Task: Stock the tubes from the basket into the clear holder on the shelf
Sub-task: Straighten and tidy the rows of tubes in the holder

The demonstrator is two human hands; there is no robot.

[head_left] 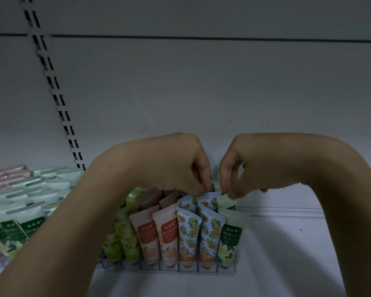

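Note:
A clear holder [169,269] stands on the white shelf, filled with rows of upright tubes: yellow-green floral, peach [147,234], blue with oranges [187,234] and green-labelled [229,239]. Both hands reach over it from above. My left hand [174,163] and my right hand [251,166] each pinch the crimped top edge of one blue orange-patterned tube [210,200] in a back row, left fingers on its left corner, right fingers on its right corner. The tube's lower part is hidden behind the front tubes. The basket is out of view.
To the left, several pale green and pink tubes [19,200] fill another holder. A slotted upright [51,88] runs up the white back panel. Bare white shelf surface [287,236] lies to the right of the holder.

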